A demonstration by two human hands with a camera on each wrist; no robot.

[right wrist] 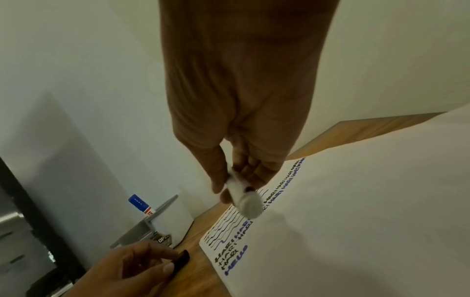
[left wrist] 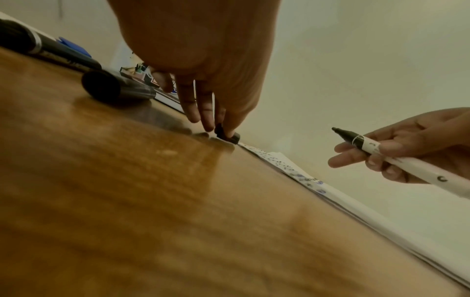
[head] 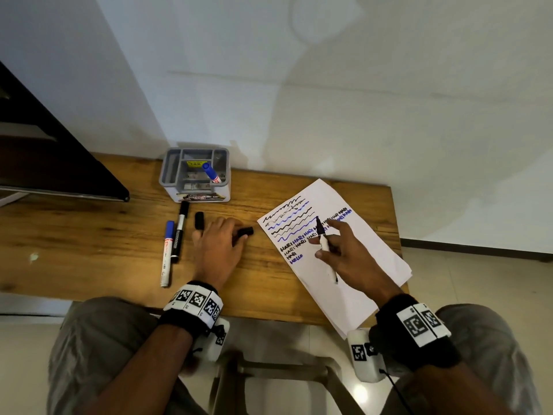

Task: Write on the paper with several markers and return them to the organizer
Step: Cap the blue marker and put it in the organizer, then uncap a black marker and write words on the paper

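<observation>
My right hand (head: 324, 245) holds an uncapped white marker (head: 322, 239) with a black tip, lifted a little above the written paper (head: 359, 265). The wrist views show this marker (left wrist: 406, 166) (right wrist: 244, 198) clear of the sheet (right wrist: 356, 201). My left hand (head: 239, 235) pinches a loose black cap (head: 247, 231) that lies on the wooden table (head: 119, 265), just left of the paper. That cap (left wrist: 232, 137) (right wrist: 183, 258) touches the tabletop. The grey organizer (head: 167, 172) stands at the back and holds one blue-capped marker (head: 211, 172).
A blue-capped marker (head: 167, 253) and a black marker (head: 179, 235) lie side by side left of my left hand. A second loose black cap (head: 199, 220) stands near them. A dark cabinet (head: 45, 160) overhangs the table's left end. The wall runs right behind the organizer.
</observation>
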